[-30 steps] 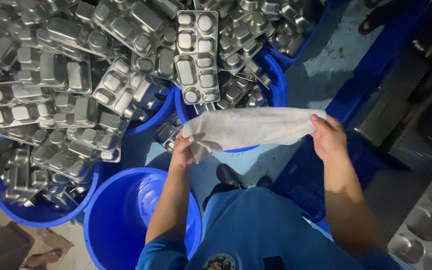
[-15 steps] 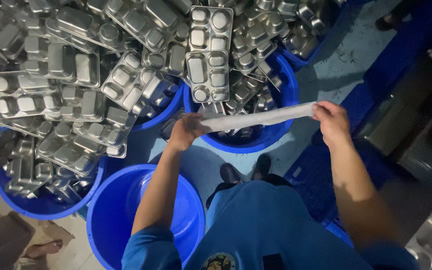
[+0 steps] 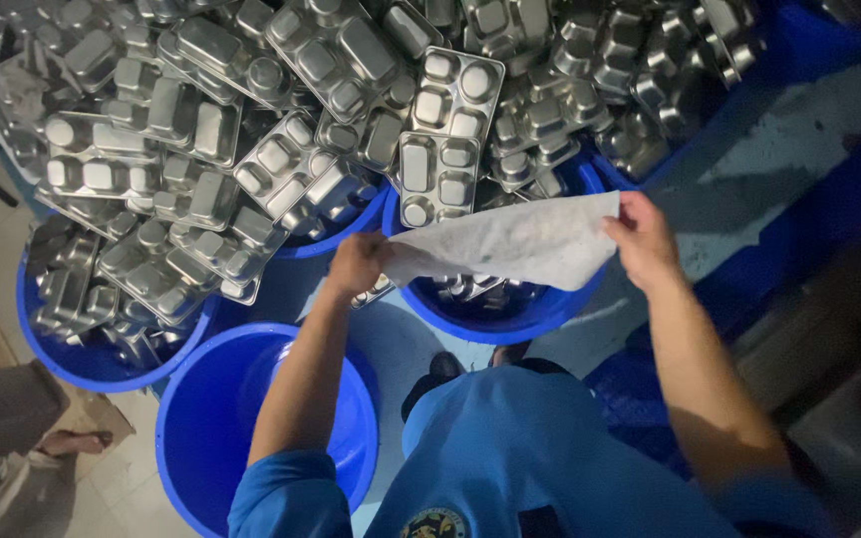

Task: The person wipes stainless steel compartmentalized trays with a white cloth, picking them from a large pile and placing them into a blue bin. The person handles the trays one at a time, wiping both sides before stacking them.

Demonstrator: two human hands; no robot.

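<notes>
Steel trays (image 3: 437, 177) in blue tubs (image 3: 495, 321), cloth (image 3: 515, 242) w/ 2 hands

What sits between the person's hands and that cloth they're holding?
Nothing visible. The left hand and right hand each grip an end of the cloth directly, stretched above a blue tub of metal trays.

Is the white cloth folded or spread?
Spread: the white cloth is stretched as a flat sheet between left hand and right hand.
</notes>
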